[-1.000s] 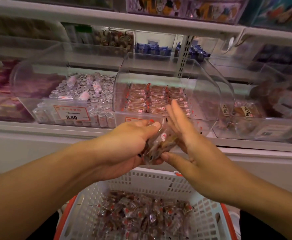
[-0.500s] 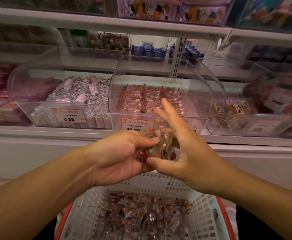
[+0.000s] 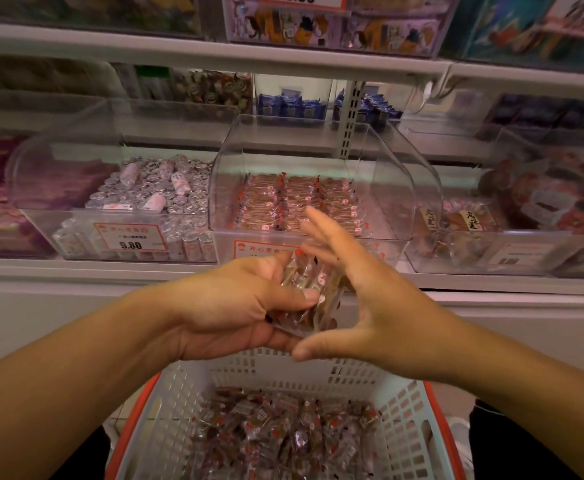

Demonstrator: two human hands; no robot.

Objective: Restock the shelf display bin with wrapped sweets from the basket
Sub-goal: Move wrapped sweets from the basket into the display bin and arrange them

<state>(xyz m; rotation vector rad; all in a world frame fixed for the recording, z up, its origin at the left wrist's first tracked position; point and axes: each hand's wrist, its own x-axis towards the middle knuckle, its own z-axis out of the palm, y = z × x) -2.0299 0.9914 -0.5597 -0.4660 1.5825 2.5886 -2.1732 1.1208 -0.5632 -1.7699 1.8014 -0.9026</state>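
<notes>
Left hand (image 3: 238,306): grasping a stack of clear-wrapped brown sweets (image 3: 309,296).
Right hand (image 3: 363,299): fingers straight, released, lying against the stack's side.

Dim, warm indoor light with a purple-green colour cast, soft glare on the clear bin (image 3: 313,188) walls, motion blur on the right hand (image 3: 363,289) fingers, wide-angle bending of the shelf (image 3: 214,51) lines, and smeared, out-of-focus goods toward both side edges and top.
</notes>
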